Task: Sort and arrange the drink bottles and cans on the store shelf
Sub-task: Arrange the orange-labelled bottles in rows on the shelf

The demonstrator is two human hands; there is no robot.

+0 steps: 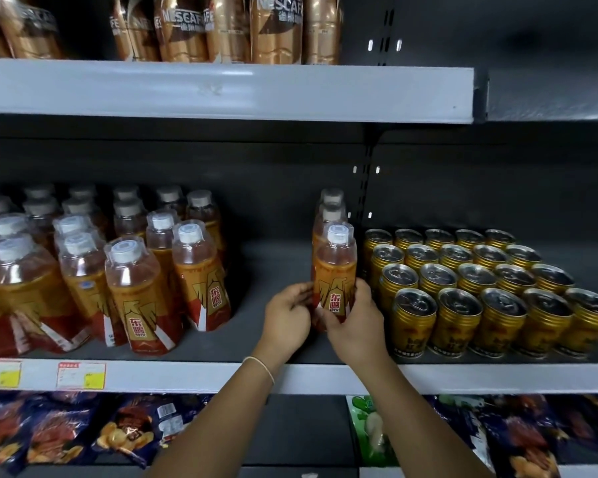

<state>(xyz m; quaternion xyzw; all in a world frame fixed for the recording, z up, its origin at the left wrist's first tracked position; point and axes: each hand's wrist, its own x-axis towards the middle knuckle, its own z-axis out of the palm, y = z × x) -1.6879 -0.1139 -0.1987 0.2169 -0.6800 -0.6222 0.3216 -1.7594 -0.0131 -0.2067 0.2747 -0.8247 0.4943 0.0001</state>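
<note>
Trouble could start closest in. The front bottle (334,270) is held low down between the left grip (287,319) and the right grip (354,322), and both are clamped on its sides. It is stood on the shelf (249,339) not far from the front edge. If it is pulled too far toward the person, it could be tipped off and dropped onto the snack bags (83,432) below the grips.

Just to the right of the right grip, the gold cans (463,281) are packed tight. They could be bumped by a knuckle or by the bottle and knocked over. Right behind the grips, two more bottles (330,215) are lined up in a row. They could be pushed crooked if the held bottle is shoved back hard. Well to the left of the left grip, a big bunch of the same bottles (135,288) is stood.

The held bottle is seen upright. Its top part is clear plastic, and a white cap is kept under a clear cover. Orange-brown drink can be seen inside. An orange and red label with gold wings and red writing is wrapped round it and is faced to the front.
</note>
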